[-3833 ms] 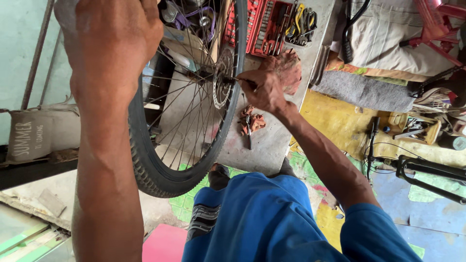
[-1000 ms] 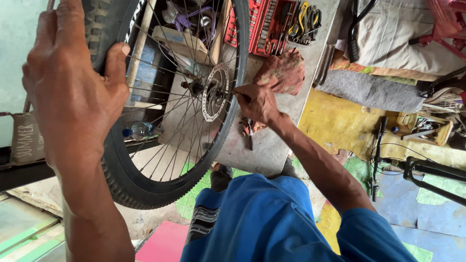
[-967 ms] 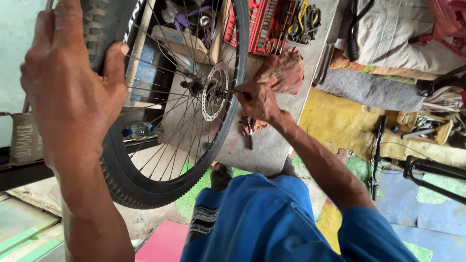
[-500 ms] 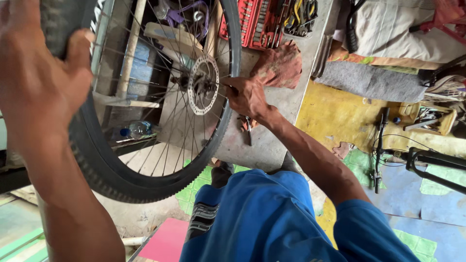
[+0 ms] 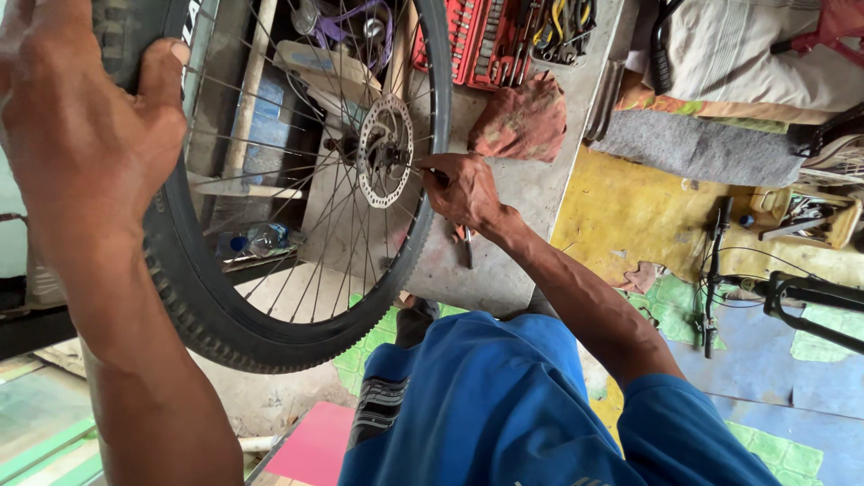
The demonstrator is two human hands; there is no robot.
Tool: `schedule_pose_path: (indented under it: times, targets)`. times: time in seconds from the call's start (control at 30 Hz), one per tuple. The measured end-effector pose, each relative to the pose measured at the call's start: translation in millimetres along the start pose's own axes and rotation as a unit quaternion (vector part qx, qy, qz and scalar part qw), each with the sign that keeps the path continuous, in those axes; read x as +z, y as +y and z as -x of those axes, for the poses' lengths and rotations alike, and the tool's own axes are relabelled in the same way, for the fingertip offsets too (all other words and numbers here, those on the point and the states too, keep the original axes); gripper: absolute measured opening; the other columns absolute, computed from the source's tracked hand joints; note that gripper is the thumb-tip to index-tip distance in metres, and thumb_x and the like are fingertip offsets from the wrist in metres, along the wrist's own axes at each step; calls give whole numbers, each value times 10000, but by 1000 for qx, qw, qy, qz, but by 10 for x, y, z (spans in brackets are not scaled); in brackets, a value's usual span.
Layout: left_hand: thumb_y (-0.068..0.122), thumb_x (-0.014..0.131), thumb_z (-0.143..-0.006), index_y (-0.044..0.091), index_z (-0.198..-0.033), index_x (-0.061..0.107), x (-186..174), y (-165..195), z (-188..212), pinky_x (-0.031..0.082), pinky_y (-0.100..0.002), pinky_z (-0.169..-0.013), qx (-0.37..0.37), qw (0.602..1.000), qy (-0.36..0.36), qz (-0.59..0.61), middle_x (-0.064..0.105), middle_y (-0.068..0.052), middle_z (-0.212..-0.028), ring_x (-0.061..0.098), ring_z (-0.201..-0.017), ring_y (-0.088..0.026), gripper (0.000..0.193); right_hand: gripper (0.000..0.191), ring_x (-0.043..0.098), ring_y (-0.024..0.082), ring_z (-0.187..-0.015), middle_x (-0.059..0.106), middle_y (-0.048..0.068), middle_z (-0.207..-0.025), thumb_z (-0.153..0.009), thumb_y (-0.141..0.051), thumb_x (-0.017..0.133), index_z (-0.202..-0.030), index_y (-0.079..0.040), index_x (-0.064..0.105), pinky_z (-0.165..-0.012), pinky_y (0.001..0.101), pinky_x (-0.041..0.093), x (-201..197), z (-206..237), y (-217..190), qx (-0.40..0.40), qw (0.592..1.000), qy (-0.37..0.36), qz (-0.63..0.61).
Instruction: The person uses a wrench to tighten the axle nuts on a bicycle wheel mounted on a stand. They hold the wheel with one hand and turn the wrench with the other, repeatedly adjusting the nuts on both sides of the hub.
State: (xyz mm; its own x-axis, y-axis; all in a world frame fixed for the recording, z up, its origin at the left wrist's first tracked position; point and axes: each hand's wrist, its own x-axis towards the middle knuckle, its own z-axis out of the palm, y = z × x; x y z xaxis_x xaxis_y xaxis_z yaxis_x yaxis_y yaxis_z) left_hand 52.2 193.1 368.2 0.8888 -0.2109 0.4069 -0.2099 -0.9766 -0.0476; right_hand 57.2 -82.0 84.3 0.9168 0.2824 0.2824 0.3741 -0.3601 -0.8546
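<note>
Gripping the tyre [image 5: 180,297], the left hand [image 5: 81,135] has tilted the wheel nearer. The right hand [image 5: 463,189] stays at the disc rotor [image 5: 385,151], fingers pinched on something too small to tell

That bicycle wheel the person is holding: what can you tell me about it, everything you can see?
The bicycle wheel is held upright off the floor. It has a black knobby tyre, a dark rim and thin metal spokes running to a hub at the centre. A round silvery brake disc with cut-outs sits on the hub. The left hand grips the tyre at the top, thumb over the tread. The right hand is at the hub by the disc, fingers pinched at the axle end.
</note>
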Motion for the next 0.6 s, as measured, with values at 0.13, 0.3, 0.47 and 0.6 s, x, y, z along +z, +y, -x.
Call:
schedule_pose_path:
  times: [0.13,0.3,0.47,0.6]
  targets:
    - [38,751,-927,-45,-1197,582,3,46,-43,547,-496,-875,26,1000,14,-1,657,-220,-1178,677,-1049,-402,329,202,721,279,-626,748,166,-829,-852,-69,699,-1029,-43,792,-582,384,567,-3,17,-16,17,1000,1,2]
    - [51,756,-929,-28,-1195,609,-2,64,-24,510,-541,-928,41,999,19,-11,663,-207,-1142,665,-1050,-410,314,206,699,242,-581,736,147,-770,-857,-67,684,-1027,-46,797,-544,369,549,-15,28,7,3,1000,20,11]
    - [84,741,-909,-38,-1150,644,36,44,11,483,-518,-888,49,997,39,-52,664,-216,-1076,635,-1027,-416,287,210,654,196,-509,728,124,-719,-869,-65,672,-1033,-40,799,-492,354,514,-46,37,35,21,1000,-15,16]
    - [119,728,-945,-23,-1123,651,70,10,33,461,-546,-919,40,997,30,-56,666,-202,-1003,626,-1057,-423,241,200,651,192,-524,740,128,-760,-874,-57,668,-1025,-41,799,-499,350,511,-34,62,4,4,1000,5,24]
